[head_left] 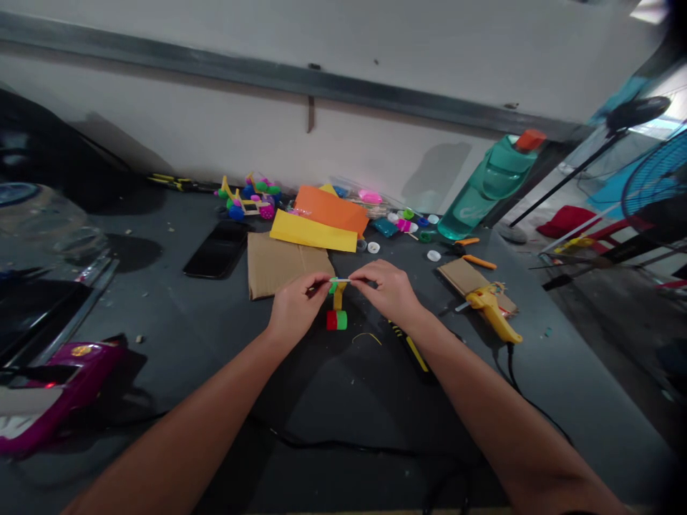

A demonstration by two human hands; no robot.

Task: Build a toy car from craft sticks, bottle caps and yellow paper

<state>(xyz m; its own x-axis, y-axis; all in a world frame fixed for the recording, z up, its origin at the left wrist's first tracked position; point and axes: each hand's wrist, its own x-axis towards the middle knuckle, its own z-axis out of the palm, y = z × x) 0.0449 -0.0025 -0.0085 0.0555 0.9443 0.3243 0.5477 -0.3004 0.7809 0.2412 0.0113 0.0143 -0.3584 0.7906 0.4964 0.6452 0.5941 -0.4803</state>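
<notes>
My left hand (pixel 297 305) and my right hand (pixel 385 291) meet above the dark table, both pinching a thin white stick (pixel 340 281). A small green plastic piece (pixel 333 286) sits on the stick between them. Just below it, a yellow strip (pixel 338 299) rises from a pair of joined red and green bottle caps (pixel 336 320), and the hands partly hide its top. A sheet of brown cardboard (pixel 273 266) lies just beyond my left hand, under the edge of yellow paper (pixel 314 232) and orange paper (pixel 331 209).
A yellow hot glue gun (pixel 491 312) rests on a cardboard piece (pixel 461 277) to the right, its black cord trailing forward. Nearby are a black-and-yellow screwdriver (pixel 411 350), orange-handled pliers (pixel 466 247), a black phone (pixel 217 249), several colourful toy models (pixel 247 200) and a teal bottle (pixel 486 189).
</notes>
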